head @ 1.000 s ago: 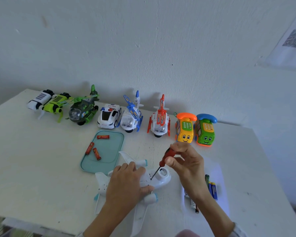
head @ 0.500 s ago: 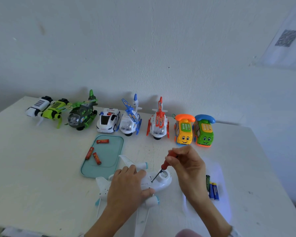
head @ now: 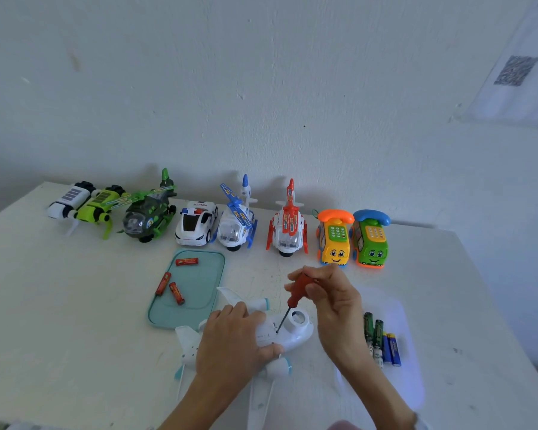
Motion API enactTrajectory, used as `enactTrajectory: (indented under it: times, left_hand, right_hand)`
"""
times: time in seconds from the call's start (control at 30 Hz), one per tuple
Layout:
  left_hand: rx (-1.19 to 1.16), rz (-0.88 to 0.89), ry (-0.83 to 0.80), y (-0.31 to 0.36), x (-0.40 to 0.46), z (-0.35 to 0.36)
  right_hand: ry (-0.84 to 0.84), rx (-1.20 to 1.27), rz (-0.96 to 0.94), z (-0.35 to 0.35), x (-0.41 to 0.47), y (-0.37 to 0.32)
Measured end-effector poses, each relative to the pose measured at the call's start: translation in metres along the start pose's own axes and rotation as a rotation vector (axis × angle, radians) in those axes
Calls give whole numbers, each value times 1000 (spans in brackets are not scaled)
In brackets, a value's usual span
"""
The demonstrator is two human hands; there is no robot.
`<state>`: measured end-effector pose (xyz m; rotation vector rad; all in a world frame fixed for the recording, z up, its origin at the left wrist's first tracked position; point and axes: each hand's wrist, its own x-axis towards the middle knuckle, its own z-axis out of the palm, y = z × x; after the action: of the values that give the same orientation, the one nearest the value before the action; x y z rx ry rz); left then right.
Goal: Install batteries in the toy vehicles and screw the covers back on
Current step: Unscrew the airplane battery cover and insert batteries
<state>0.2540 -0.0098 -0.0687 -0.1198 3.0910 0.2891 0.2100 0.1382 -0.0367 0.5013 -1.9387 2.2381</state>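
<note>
Gripping plane (head: 289, 335) left-handed, right fingers (head: 295, 277) apparently pinching screwdriver (head: 297, 290)

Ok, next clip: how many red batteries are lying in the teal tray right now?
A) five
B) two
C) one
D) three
D: three red batteries lie loose in the teal tray, one near its far edge and two side by side nearer its left rim; the green and blue ones sit on the table to the right.
</note>
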Motion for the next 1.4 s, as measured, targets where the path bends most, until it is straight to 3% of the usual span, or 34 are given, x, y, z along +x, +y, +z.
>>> enactTrajectory:
  times: [0.1, 0.2, 0.4, 0.7, 0.9, 1.07, 1.2, 1.4]
  left_hand:
    - [4, -3, 6, 1, -1, 0]
    - [10, -2, 1, 2, -3, 0]
    - [62, 27, 9, -1, -5, 2]
    - [234, 136, 2, -5, -2, 6]
    - [226, 142, -63, -3, 7, 10]
    - [319, 220, 69, -3, 10, 11]
    - [320, 280, 218, 0, 28, -15]
    - [344, 359, 86, 9, 55, -26]
  right_hand:
    - [-22, -76, 33, 3, -1, -3]
    - [59, -148, -8, 3, 1, -1]
    - [-28, -111, 3, 1, -10, -2]
    - [150, -191, -55, -6, -19, -5]
    - [121, -234, -16, -8, -25, -13]
    - [134, -263, 58, -9, -18, -23]
    - [182, -226, -22, -17, 6, -39]
    - [240, -224, -15, -22, 21, -34]
